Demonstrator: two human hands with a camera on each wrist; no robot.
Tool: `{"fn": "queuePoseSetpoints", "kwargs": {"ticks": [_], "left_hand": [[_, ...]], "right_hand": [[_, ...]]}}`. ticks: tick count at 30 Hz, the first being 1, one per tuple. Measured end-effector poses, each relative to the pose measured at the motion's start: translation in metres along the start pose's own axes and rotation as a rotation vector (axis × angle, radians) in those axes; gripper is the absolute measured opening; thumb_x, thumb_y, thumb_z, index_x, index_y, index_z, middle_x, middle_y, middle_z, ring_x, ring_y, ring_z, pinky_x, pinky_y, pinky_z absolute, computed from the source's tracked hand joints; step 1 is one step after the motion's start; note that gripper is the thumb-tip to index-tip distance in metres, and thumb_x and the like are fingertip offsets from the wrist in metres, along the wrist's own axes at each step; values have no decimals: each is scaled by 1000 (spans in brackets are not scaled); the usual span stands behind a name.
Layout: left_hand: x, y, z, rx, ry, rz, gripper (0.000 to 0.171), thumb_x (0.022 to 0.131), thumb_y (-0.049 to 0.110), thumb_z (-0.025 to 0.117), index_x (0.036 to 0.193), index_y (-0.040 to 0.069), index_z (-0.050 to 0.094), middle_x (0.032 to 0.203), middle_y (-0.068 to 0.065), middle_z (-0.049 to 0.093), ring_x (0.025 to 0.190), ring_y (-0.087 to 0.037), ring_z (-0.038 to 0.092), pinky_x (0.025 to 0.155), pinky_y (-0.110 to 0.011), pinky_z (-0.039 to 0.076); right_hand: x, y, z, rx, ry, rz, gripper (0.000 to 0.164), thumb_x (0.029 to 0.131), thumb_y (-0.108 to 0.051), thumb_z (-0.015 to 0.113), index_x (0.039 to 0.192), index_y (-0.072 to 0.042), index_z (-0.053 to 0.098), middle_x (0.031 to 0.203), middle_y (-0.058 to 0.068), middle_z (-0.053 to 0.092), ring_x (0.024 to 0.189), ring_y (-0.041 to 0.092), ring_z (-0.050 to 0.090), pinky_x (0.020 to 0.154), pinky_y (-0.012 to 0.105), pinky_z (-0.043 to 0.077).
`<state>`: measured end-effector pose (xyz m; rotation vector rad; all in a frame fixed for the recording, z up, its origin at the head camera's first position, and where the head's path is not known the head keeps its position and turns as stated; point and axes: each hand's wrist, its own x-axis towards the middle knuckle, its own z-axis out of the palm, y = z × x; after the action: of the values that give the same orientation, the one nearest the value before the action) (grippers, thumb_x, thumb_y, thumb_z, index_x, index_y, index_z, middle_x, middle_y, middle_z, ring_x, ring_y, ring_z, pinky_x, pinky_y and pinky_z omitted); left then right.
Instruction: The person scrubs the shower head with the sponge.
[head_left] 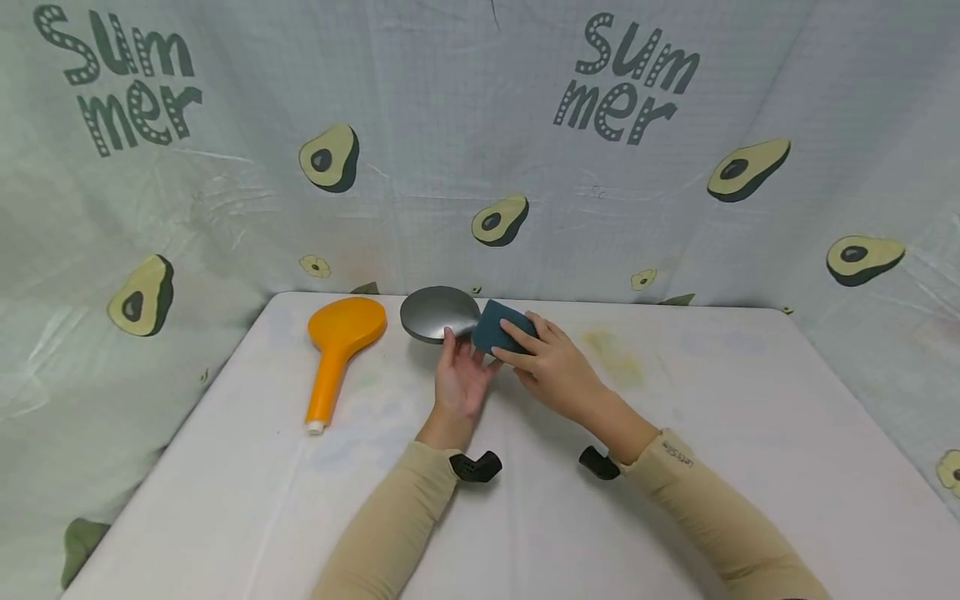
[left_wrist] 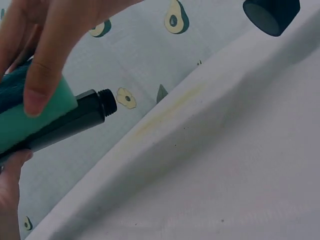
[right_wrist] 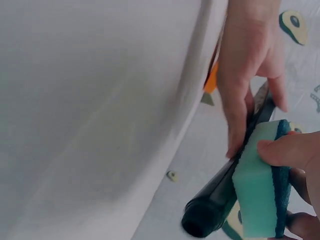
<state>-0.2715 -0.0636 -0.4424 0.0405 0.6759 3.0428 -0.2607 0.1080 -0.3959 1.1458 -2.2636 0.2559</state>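
My left hand [head_left: 461, 387] holds a dark grey shower head [head_left: 438, 312] by its handle, above the far part of the table. The round head points left, and the threaded end of the handle [left_wrist: 95, 111] shows in the left wrist view. My right hand [head_left: 561, 367] grips a sponge [head_left: 495, 327], light green with a dark scouring layer. In the right wrist view the sponge's green side [right_wrist: 257, 185] lies against the handle, with the thumb on its edge. Sponge and right fingers hide part of the handle in the head view.
An orange shower head [head_left: 347, 325] with a white threaded end lies on the white-covered table [head_left: 315, 517], left of my hands. Behind the table's far edge hangs a curtain [head_left: 420, 167] printed with avocados.
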Motion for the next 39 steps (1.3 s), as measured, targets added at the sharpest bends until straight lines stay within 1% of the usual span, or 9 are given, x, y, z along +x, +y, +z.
{"fn": "queuePoseSetpoints", "kwargs": {"ticks": [4, 6, 9, 12, 18, 22, 25, 28, 39], "left_hand": [[3, -2, -1, -46, 3, 27, 51, 114, 34, 25, 160, 14, 16, 158, -1, 34, 148, -29, 32, 117, -59, 28], [3, -3, -1, -58, 2, 37, 49, 114, 32, 26, 160, 15, 18, 157, 0, 37, 152, -31, 25, 118, -63, 20], [2, -5, -1, -35, 12, 38, 43, 114, 31, 30, 153, 14, 28, 143, 5, 53, 142, -28, 40, 110, -57, 39], [0, -7, -2, 3, 13, 27, 37, 114, 32, 33, 145, 13, 36, 129, 8, 62, 124, -20, 55, 91, -46, 53], [1, -7, -3, 25, 9, 35, 41, 114, 34, 32, 147, 11, 35, 130, 7, 60, 118, -17, 58, 83, -40, 55], [5, -3, -3, 10, 30, 25, 49, 114, 36, 27, 158, 14, 23, 153, 2, 45, 140, -25, 41, 101, -47, 45], [8, 0, -4, -49, 41, 38, 54, 114, 36, 26, 162, 14, 14, 166, -1, 26, 152, -29, 21, 118, -58, 24], [10, 1, -5, -97, 54, 56, 55, 114, 33, 27, 163, 13, 13, 169, -4, 19, 154, -31, 15, 117, -70, 8], [6, -2, -3, -84, 55, 30, 56, 114, 34, 27, 164, 15, 10, 170, -3, 17, 153, -31, 16, 120, -63, 7]], "right_hand": [[-11, 6, -2, -13, -23, 12, 43, 82, -6, 86, 123, -13, 77, 139, 18, 61, 129, 51, 51, 106, 57, 44], [-13, 7, -3, -13, -24, 21, 43, 82, -6, 86, 123, -13, 76, 139, 19, 61, 129, 51, 51, 106, 57, 44], [-9, 6, -2, -4, -18, 13, 43, 82, -6, 86, 124, -12, 76, 139, 19, 61, 129, 52, 51, 106, 57, 44], [-2, 2, 0, 5, -10, -7, 43, 82, -5, 86, 124, -12, 76, 140, 19, 61, 129, 53, 51, 105, 58, 44], [1, 6, -1, 19, -44, -38, 44, 82, -5, 86, 125, -11, 75, 141, 19, 59, 129, 51, 51, 107, 57, 44], [-11, 20, -5, 55, -96, -64, 47, 82, -7, 87, 127, -13, 74, 143, 19, 58, 132, 51, 49, 108, 55, 43], [-25, 33, -10, 80, -137, -77, 49, 80, -5, 87, 127, -12, 74, 143, 20, 58, 132, 51, 49, 105, 55, 46], [-38, 43, -14, 106, -153, -79, 50, 78, -1, 88, 125, -9, 75, 140, 22, 59, 129, 53, 50, 101, 55, 49], [-25, 35, -8, 15, -115, -156, 49, 78, -7, 90, 125, -14, 76, 141, 18, 60, 129, 50, 52, 105, 55, 46]]}}
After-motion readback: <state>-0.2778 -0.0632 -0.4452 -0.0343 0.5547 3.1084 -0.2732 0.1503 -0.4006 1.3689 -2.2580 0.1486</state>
